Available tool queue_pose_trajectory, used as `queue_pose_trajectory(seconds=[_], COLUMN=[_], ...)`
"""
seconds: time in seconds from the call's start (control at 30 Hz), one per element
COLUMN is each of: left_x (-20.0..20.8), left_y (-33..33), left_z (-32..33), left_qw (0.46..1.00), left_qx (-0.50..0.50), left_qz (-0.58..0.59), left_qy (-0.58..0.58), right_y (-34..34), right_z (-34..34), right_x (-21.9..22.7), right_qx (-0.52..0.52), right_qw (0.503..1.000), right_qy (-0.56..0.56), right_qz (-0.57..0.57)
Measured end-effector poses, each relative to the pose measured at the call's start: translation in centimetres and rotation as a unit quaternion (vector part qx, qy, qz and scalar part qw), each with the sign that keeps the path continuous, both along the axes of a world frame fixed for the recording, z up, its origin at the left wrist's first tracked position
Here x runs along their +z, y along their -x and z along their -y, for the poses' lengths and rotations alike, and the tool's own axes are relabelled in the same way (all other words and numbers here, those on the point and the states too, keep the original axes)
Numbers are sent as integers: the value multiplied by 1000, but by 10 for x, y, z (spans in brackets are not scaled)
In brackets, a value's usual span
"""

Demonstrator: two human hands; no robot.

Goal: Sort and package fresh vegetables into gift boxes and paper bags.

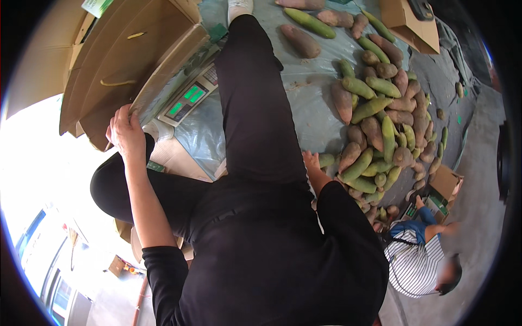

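My left hand (128, 133) is closed on the near edge of a large brown cardboard box (117, 46), with the fingers wrapped over the cardboard. Inside the tilted box lie two thin yellowish strips. Beside my thigh, my right hand (311, 162) is next to the end of a green radish-like vegetable (327, 160). The thigh partly hides its fingers, so I cannot tell whether they grip anything. To its right spreads a pile of long green vegetables (388, 138) mixed with brownish-pink tubers (372, 132).
A digital scale (190, 98) with lit green displays stands between the box and my leg. Bluish plastic sheeting (315, 127) covers the ground. Another cardboard box (408, 24) stands at the far right. A person in a striped top (410, 266) is at the lower right, near an open carton (447, 185).
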State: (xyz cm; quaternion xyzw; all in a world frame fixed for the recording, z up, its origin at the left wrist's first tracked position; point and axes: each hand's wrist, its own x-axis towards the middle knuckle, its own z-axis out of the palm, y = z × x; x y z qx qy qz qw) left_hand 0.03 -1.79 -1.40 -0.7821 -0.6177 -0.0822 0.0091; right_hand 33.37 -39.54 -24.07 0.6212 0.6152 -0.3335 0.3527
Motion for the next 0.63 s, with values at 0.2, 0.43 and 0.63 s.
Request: queue_pose_trajectory(seconds=[0.2,0.43,0.63], left_x=[9,14,12], left_y=[3,1,-4], left_z=[3,4,5], left_qw=[1000,1000,1000], left_qx=[18,22,18], left_qz=[-10,-4,18], left_qy=[-13,-14,-12], right_y=[-3,-72,-123], right_z=[-23,-68,-134], right_x=[21,26,58], right_qx=[-51,-362,-621], right_qw=[999,919,520], right_qy=[8,-156,-369], right_qz=[-13,-17,-455])
